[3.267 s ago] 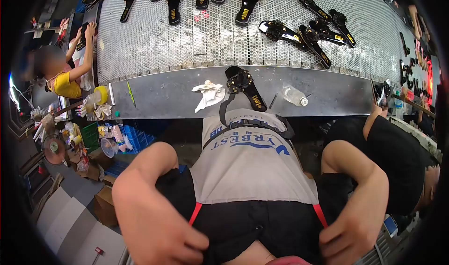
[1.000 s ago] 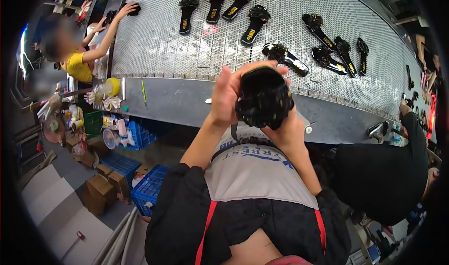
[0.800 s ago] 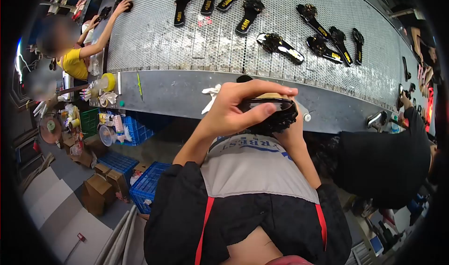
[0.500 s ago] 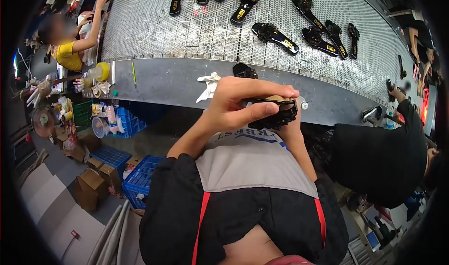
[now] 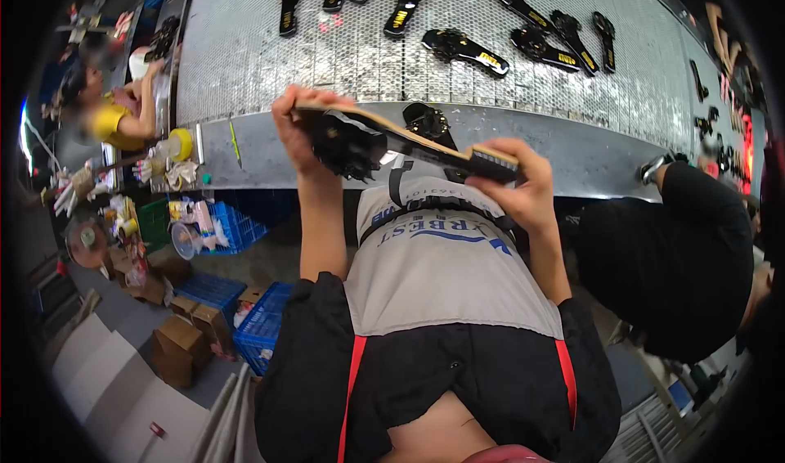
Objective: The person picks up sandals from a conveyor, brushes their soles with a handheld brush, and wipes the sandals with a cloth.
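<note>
A black sandal (image 5: 409, 146) with a tan sole edge is held sideways over the apron, its dark ruffled upper at the left. My left hand (image 5: 307, 132) grips the toe end, fingers over the sole. Around the heel end my right hand (image 5: 523, 181) is closed, thumb below and fingers on top. Behind the held sandal, another black sandal (image 5: 427, 119) lies on the grey table edge (image 5: 572, 152). Farther back, several black sandals with gold lettering, one of them nearest (image 5: 466, 51), rest on the metal mesh conveyor (image 5: 343, 62).
Yellow tape (image 5: 181, 143), a white cloth (image 5: 183, 175) and a green pen (image 5: 235, 142) sit at the table's left. Blue crates (image 5: 263, 324) and cardboard boxes (image 5: 180, 350) stand on the floor. One person in yellow (image 5: 114, 125) is at left, another in black (image 5: 662, 267) at right.
The sandal has turned from end-on to lengthwise. My left hand has moved left to its toe end, and my right hand now shows at the heel. The view has shifted slightly.
</note>
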Tool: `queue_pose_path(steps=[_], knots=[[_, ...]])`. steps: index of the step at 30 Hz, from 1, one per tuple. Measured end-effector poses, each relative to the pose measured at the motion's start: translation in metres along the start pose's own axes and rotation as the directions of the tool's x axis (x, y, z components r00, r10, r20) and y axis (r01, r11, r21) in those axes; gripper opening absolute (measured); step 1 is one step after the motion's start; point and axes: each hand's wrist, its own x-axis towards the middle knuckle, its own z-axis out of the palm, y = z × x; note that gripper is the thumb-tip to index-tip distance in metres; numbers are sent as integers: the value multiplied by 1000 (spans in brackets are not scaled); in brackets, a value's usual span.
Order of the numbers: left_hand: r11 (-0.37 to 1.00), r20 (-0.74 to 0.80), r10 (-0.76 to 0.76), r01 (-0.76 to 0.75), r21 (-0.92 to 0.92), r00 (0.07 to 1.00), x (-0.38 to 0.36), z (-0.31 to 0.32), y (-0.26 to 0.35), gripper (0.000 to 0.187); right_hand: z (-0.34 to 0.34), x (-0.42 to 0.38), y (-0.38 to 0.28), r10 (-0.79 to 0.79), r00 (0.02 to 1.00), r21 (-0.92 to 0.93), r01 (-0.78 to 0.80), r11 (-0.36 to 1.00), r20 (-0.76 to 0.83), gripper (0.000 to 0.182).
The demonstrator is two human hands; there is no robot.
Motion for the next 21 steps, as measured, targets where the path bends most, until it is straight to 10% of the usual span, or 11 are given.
queue_pose_path(steps=[5,8,13,21], knots=[[840,191,-61,-53,541,980,19,-25,1,22,-16,36,-7,-248,902,391,383,837,-353,49],[695,386,-188,-156,702,903,-10,34,-15,22,-15,47,-21,-115,964,471,219,855,-239,42],[538,820,-232,-633,556,523,-18,97,-50,66,3,54,-30,-133,977,417,191,889,-165,37],[654,622,-350,-292,697,700,-3,92,-84,37,4,58,-5,162,977,381,-99,919,-136,36]])
